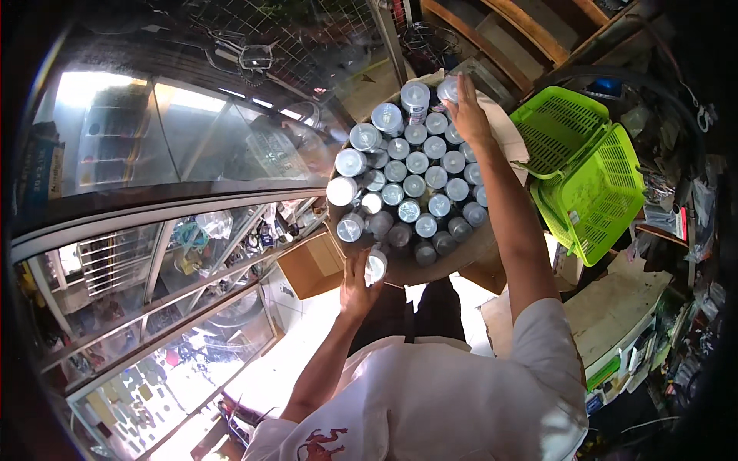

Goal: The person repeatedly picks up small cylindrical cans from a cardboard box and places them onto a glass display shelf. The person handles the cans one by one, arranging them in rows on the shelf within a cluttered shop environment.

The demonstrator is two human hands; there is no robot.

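Many cylindrical cans with clear, greyish caps, which look like spray cans, stand upright and close together on a round-edged surface in front of me. At the near left edge my left hand has its fingers and thumb around a can with a pale cap. My right hand reaches to the far right edge, its thumb and straight fingers around another capped can. Taller cans line the far left side of the group. The lower parts of most cans are hidden by their neighbours.
Two bright green plastic baskets sit to the right. An open cardboard box is below at left. Glass display cabinets run along the left side. Wooden shelving stands at the far right, and a cluttered shelf is at near right.
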